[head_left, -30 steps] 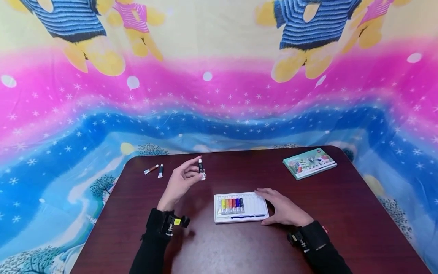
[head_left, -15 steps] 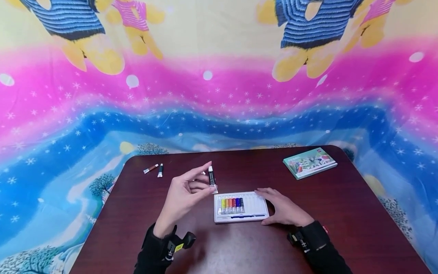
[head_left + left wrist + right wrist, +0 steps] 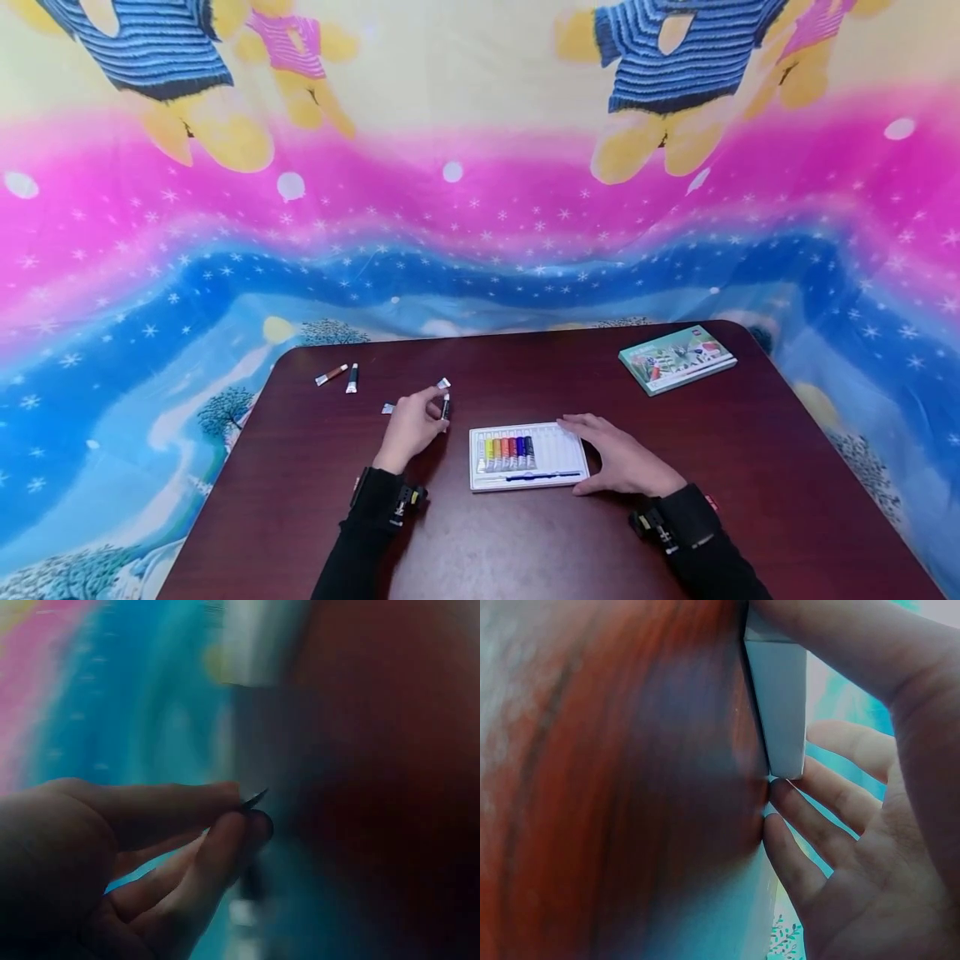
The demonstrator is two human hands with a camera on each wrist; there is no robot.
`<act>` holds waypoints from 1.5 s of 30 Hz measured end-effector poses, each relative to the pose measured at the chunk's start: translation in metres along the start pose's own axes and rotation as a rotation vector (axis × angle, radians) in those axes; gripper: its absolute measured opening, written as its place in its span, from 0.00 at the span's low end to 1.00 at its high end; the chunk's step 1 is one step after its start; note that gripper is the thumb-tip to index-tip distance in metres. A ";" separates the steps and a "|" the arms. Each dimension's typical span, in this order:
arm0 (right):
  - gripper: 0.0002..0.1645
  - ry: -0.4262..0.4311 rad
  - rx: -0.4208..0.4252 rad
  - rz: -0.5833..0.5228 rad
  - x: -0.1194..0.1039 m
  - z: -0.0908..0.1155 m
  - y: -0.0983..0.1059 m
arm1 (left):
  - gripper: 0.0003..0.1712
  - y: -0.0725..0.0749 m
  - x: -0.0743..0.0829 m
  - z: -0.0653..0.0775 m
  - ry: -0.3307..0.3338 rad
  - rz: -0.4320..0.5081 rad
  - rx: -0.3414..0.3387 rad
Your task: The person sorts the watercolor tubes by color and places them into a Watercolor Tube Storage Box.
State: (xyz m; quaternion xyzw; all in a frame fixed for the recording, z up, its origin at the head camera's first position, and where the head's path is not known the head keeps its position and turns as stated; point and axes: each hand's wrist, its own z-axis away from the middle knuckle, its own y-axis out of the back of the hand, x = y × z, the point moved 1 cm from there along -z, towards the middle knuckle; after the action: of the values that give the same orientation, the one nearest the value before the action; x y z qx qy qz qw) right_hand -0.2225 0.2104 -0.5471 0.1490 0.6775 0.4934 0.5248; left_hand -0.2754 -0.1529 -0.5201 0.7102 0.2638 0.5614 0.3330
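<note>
In the head view my left hand (image 3: pixel 411 429) pinches a small black paint tube (image 3: pixel 446 408) low over the table, left of the tray. The left wrist view shows thumb and fingertips together on a thin dark edge. My right hand (image 3: pixel 622 457) holds the right end of a white paint tray (image 3: pixel 566 450), thumb at the near corner and fingers at the far one. In it a row of coloured tubes (image 3: pixel 510 450) fills the left part, with a blue-handled brush (image 3: pixel 543 475) along the front. The tray's white side (image 3: pixel 780 705) shows in the right wrist view.
A brown tube (image 3: pixel 332 375) and a dark green tube (image 3: pixel 352 378) lie at the table's back left. Silvery tube ends (image 3: pixel 444 383) (image 3: pixel 387 408) poke out around my left hand. A green picture box (image 3: pixel 677 360) lies back right. A printed cloth (image 3: pixel 480 208) hangs behind.
My left hand lifts the black tube rightward toward the tray, then moves back left and down to the table with it. My right hand and the tray stay in place.
</note>
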 end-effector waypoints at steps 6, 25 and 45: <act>0.63 -0.009 0.008 0.006 0.002 0.001 -0.002 | 0.21 -0.011 -0.004 -0.004 -0.003 -0.076 -0.011; 0.63 -0.003 0.007 0.013 -0.001 -0.001 0.001 | 0.33 0.064 -0.093 0.006 0.201 -0.342 0.045; 0.63 -0.003 0.007 0.012 -0.001 -0.001 0.000 | 0.16 0.057 -0.082 0.004 0.165 -0.473 0.222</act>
State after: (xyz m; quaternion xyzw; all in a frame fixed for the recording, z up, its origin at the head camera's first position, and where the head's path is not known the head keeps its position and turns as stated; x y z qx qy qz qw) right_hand -0.2230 0.2090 -0.5470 0.1554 0.6775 0.4941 0.5221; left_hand -0.2905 -0.2513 -0.5271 0.6127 0.5087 0.4915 0.3525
